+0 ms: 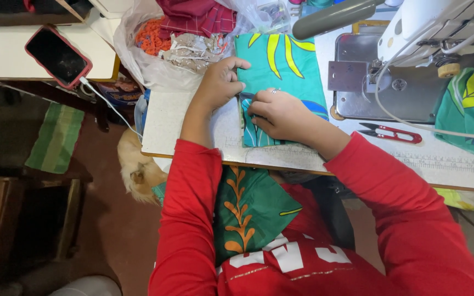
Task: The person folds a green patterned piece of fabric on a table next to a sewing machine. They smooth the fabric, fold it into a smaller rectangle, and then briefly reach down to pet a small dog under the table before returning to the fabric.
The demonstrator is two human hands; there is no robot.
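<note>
Your white counter point(193, 129) carries a sewing machine point(434, 33), red thread snips point(391, 132) and a plastic bag of scraps point(176, 44); beyond its edge lie a brown floor point(122, 230) and a pale furry animal point(138, 170) (half hidden under the counter). Your left hand point(221, 82) presses flat, fingers together, on the teal printed fabric point(283, 66) at the counter's middle. Your right hand point(281, 112) pinches that fabric's fold, its grip closed; the fingertips are hard to make out.

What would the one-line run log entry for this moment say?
left hand: pressing green printed fabric | right hand: pinching its fold | nearby: red thread snips, sewing machine
</note>
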